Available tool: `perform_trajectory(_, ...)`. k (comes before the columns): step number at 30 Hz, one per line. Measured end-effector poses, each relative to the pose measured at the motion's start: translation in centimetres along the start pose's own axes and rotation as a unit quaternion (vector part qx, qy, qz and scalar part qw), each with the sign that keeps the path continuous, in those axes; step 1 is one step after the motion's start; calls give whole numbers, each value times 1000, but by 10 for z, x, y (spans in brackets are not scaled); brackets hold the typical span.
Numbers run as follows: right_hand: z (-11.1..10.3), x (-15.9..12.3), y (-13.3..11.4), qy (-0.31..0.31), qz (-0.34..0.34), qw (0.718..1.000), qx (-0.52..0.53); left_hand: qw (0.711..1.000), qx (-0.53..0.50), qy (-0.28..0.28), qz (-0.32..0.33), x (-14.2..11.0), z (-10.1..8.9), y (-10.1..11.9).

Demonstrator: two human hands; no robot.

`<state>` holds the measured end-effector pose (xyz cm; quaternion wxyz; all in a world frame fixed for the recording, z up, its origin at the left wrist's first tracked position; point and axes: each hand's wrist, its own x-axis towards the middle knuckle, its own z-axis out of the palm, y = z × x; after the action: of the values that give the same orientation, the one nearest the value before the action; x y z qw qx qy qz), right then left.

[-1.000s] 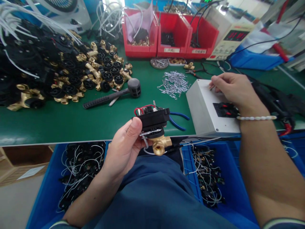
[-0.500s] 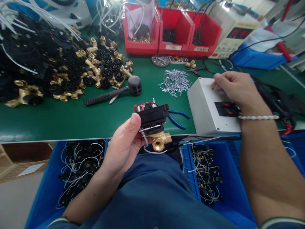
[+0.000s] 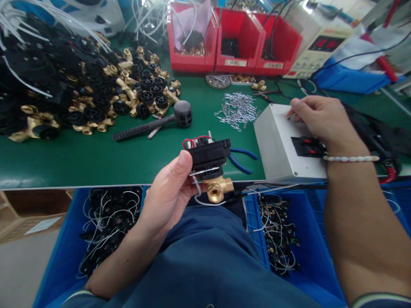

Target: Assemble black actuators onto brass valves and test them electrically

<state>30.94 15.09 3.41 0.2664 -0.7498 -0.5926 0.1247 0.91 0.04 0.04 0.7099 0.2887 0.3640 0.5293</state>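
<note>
My left hand point(image 3: 171, 182) is closed around a motorized valve point(image 3: 210, 154), held just over the bench's front edge. The valve has a black housing on top, red wires, a metal clip across its neck and a brass body below. A grey cable hangs from it in a loop. Over on the right, my right hand point(image 3: 316, 117) pinches a small metal toggle switch point(image 3: 290, 116) on top of a white control box point(image 3: 276, 143). The fingers partly cover that switch. Blue-handled pliers point(image 3: 242, 158) lie behind the valve, between it and the box.
A black mallet point(image 3: 154, 124) rests left on the green bench point(image 3: 96, 164). Brass valve bodies point(image 3: 128, 96) pile up behind it. Metal clips point(image 3: 237, 110) lie mid-bench before red bins point(image 3: 239, 40). A power supply point(image 3: 316, 42) stands back right. Blue crates point(image 3: 58, 256) sit below.
</note>
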Motion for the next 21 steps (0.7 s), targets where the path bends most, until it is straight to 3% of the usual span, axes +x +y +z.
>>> perform_trajectory(13,1,5,9,2,-39,999,14,1000,-11,6,-6,0,4,3)
perform_trajectory(21,1,5,8,3,-24,1000,16,1000,-17,1,-5,0,3,2)
